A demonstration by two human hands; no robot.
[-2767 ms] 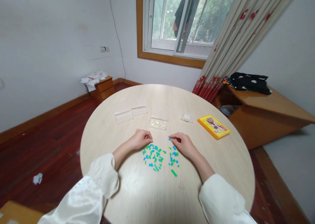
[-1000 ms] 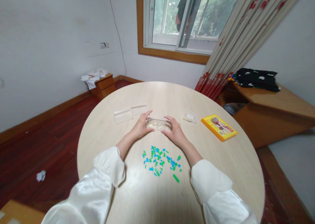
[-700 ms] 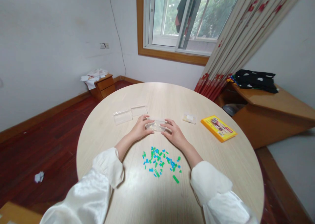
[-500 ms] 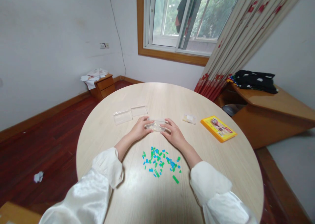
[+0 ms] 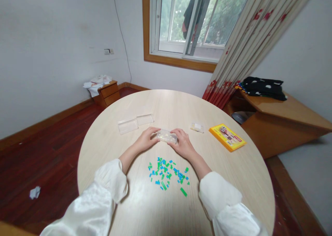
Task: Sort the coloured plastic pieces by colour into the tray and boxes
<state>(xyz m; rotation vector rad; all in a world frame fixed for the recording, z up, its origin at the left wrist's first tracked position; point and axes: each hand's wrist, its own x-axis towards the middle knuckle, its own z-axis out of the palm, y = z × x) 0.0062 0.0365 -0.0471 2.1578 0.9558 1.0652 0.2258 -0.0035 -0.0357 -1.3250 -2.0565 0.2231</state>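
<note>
Between my two hands is a small clear plastic box [image 5: 166, 136] with pale yellowish pieces in it. My left hand [image 5: 148, 139] grips its left end, thumb at the near side and fingers at the far side. Around the right end close the fingers and thumb of my right hand [image 5: 182, 142]. On the table nearer to me lie loose blue and green bricks [image 5: 164, 173], scattered in a patch. One longer green brick [image 5: 183, 192] rests apart at the patch's lower right.
An open clear plastic case [image 5: 128, 126] lies on the round table [image 5: 140, 208] at the left. To the right are a small clear box with pale contents [image 5: 197, 127] and a yellow box [image 5: 227, 137]. Behind stand a drawer cabinet [image 5: 110, 94] and a wooden desk [image 5: 285, 125].
My fingers have shifted outward to the ends of the clear box, so more of its top shows. The whole view has moved slightly; the bricks lie as before.
</note>
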